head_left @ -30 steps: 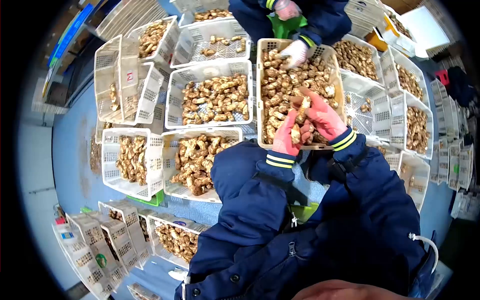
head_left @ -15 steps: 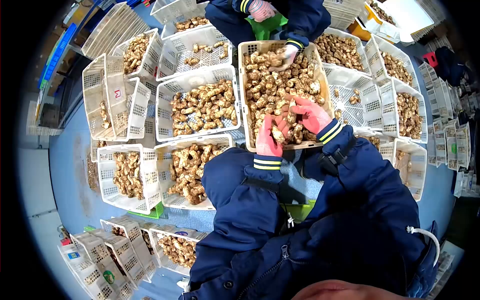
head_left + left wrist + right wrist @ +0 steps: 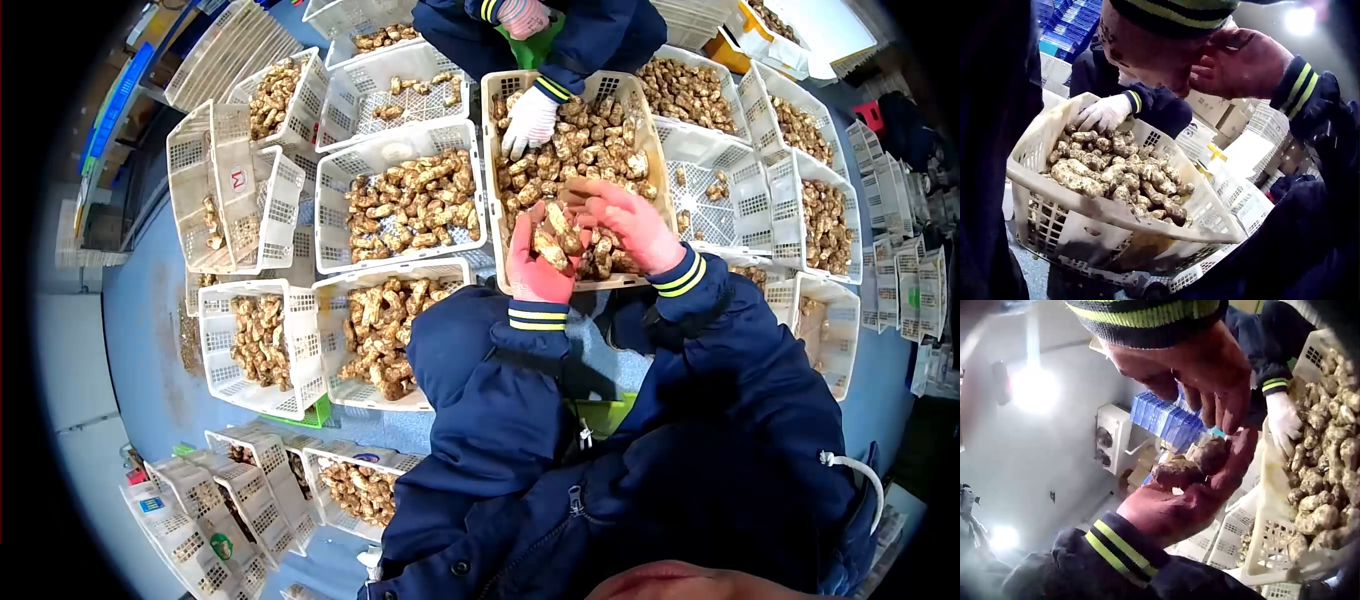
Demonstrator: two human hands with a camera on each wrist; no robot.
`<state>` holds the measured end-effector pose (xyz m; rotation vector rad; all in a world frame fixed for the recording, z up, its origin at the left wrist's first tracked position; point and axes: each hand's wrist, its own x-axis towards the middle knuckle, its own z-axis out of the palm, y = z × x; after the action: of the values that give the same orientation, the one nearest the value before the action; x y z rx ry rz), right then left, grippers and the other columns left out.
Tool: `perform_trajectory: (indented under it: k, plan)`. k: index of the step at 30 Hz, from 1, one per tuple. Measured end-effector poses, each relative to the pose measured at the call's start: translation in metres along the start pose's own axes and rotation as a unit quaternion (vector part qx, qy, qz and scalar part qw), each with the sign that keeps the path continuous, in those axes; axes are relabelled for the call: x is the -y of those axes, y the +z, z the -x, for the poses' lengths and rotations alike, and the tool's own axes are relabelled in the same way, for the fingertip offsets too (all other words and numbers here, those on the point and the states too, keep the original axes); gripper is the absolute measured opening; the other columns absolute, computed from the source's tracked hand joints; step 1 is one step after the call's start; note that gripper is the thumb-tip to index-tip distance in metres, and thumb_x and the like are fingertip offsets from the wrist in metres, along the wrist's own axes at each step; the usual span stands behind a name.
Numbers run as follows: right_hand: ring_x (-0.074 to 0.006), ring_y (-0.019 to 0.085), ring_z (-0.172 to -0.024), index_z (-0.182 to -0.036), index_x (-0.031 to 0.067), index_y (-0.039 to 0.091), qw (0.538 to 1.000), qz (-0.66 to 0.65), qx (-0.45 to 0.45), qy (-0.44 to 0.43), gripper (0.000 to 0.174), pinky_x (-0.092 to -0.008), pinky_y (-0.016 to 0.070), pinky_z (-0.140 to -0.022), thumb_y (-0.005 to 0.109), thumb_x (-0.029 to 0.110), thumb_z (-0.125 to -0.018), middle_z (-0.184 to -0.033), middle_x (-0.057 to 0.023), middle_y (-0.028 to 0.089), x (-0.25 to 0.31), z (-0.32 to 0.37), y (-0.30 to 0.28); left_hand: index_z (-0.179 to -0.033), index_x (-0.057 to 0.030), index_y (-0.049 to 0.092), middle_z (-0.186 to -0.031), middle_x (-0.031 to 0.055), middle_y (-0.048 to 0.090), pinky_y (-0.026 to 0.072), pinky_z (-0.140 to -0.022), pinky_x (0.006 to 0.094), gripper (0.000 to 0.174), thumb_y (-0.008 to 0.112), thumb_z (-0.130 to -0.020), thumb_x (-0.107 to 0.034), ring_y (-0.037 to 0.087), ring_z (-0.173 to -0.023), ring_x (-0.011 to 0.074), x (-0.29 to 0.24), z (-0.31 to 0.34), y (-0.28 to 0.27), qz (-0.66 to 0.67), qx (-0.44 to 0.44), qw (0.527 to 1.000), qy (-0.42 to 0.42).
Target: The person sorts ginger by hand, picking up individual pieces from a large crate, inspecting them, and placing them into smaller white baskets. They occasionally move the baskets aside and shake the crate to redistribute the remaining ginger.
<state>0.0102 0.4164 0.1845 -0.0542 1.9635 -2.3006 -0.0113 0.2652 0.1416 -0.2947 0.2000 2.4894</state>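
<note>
Two knobbly brown-and-white mushrooms (image 3: 549, 249) (image 3: 1179, 472) lie in my left hand (image 3: 540, 265) (image 3: 1188, 503), palm up with its fingers curled round them. My right hand (image 3: 637, 229) (image 3: 1194, 372) hovers just beside and above it, fingers loosely bent, with nothing seen in them. Both hands wear reddish-pink gloves and are over the near end of a cream basket (image 3: 660, 170) (image 3: 1116, 215) filled with mushrooms (image 3: 1125, 169). In the left wrist view my left hand (image 3: 1147, 47) shows from behind, hiding what it holds; my right hand (image 3: 1241, 62) is beyond it.
Across the basket, another person's white-gloved hand (image 3: 531, 122) rests on the mushrooms. White crates (image 3: 400, 140) with mushrooms stand on the left, and more crates (image 3: 715, 190) on the right. Stacked crates (image 3: 250, 500) are at the lower left, on blue floor (image 3: 400, 432).
My right hand has let go of a mushroom, which now lies in my left hand, and drawn slightly away. The other person's gloved hand has moved left across the basket.
</note>
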Motion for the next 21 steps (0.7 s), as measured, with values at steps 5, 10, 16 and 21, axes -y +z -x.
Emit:
perform_trajectory:
  k: [5,10,16,21]
  plan:
    - [-0.0153,0.055,-0.079,-0.122,-0.0001,0.041,0.994,0.096,-0.031,0.047,0.047,-0.0260,0.0441,-0.072,0.050,0.025,-0.083,-0.097,-0.0118,0.057,0.018,0.001,-0.001,-0.113,-0.0047,0.046,-0.108,0.0106,0.054,0.0447,-0.082,0.0403,0.032,0.042,-0.090,-0.027,0.052,-0.099,0.0255,0.001,0.001,0.005,0.048,-0.035,0.997,0.054]
    - [-0.0122,0.052,-0.088,-0.126,0.0028,0.038,0.994,0.089,-0.041,0.038,0.054,-0.0245,0.0427,-0.079,0.055,0.006,-0.075,-0.103,-0.0093,0.054,-0.009,-0.001,0.015,-0.116,-0.0068,0.047,-0.115,0.0073,0.052,0.0436,-0.084,0.0378,0.035,0.041,-0.089,-0.028,0.050,-0.104,0.0225,0.007,0.004,0.006,-0.171,-0.024,0.978,0.121]
    - [-0.0120,0.051,-0.093,-0.129,0.0000,0.032,0.975,-0.162,-0.096,0.122,0.055,-0.0252,0.0416,-0.082,0.056,0.006,-0.080,-0.100,-0.0020,0.055,-0.023,-0.008,-0.012,-0.117,-0.0103,0.047,-0.124,0.0041,0.047,0.0384,-0.086,0.0342,0.034,0.044,-0.088,-0.027,0.044,-0.112,0.0192,0.004,-0.003,-0.008,-0.096,-0.027,0.991,0.085]
    - [-0.0182,0.053,-0.095,-0.125,0.0029,0.032,0.961,-0.244,-0.127,0.021,0.045,-0.0351,0.0419,-0.086,0.050,0.010,-0.085,-0.101,-0.0051,0.056,-0.040,-0.009,-0.040,-0.118,-0.0080,0.046,-0.123,0.0075,0.046,0.0353,-0.094,0.0413,0.036,0.045,-0.088,-0.028,0.041,-0.116,0.0236,0.001,-0.003,-0.012,-0.085,-0.047,0.993,0.073]
